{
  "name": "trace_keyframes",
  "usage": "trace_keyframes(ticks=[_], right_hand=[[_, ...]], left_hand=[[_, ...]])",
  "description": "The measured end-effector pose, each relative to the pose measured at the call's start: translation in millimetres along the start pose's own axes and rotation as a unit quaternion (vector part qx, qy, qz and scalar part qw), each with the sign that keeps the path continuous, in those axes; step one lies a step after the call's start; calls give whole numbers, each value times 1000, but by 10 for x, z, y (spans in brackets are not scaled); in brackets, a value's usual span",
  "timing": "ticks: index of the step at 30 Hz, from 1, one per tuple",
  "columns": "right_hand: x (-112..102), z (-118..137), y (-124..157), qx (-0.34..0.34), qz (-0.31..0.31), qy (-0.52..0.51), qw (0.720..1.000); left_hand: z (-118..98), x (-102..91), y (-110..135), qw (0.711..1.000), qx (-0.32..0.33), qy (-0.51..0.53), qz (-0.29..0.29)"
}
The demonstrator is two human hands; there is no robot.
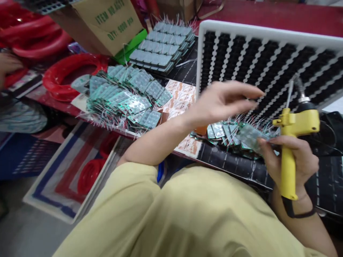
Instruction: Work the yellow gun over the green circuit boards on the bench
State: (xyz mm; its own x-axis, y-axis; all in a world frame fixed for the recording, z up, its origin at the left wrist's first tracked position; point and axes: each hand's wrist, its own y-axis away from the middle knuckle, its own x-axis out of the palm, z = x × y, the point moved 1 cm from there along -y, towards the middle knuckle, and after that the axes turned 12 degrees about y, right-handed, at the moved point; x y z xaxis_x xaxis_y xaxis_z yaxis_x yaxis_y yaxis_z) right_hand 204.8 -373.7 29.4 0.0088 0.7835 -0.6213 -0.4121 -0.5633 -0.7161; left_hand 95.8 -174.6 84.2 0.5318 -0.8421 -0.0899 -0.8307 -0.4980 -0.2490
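My right hand [291, 162] is closed round the handle of a yellow glue gun [294, 137], whose nozzle points up and left, and its fingertips also pinch a small green circuit board [250, 137] with wire leads. My left hand [222, 101] hovers above a small heap of similar boards [223, 132], fingers stretched out to the right and holding nothing. Behind both hands a white-framed black panel [268, 64] leans tilted. Motion blur softens both hands.
A large pile of green boards [123, 98] lies left of centre, with stacked grey boards [163, 46] behind it. Red wire coils [69, 73], a cardboard box [107, 21] and another person's hand [8, 66] are at the left. A black mat [241, 166] covers the bench edge.
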Motion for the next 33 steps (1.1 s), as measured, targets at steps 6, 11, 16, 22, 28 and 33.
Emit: trace_keyframes(ticks=[6, 11, 16, 22, 28, 33], right_hand=[[-33, -108, 161, 30, -146, 2, 989], [68, -38, 206, -10, -118, 0, 993], [69, -33, 246, -31, -105, -1, 994], [70, -40, 224, -21, -112, 17, 993], [113, -2, 239, -25, -101, 18, 994], [123, -9, 242, -16, -115, 23, 993]], left_hand=[[476, 88, 237, 992, 80, -71, 73], [489, 393, 181, 987, 158, -6, -1], [571, 380, -67, 986, -40, 162, 0], [621, 443, 71, 997, 36, 66, -25], [630, 496, 82, 992, 103, 25, -68], [712, 482, 132, 977, 186, -40, -93]])
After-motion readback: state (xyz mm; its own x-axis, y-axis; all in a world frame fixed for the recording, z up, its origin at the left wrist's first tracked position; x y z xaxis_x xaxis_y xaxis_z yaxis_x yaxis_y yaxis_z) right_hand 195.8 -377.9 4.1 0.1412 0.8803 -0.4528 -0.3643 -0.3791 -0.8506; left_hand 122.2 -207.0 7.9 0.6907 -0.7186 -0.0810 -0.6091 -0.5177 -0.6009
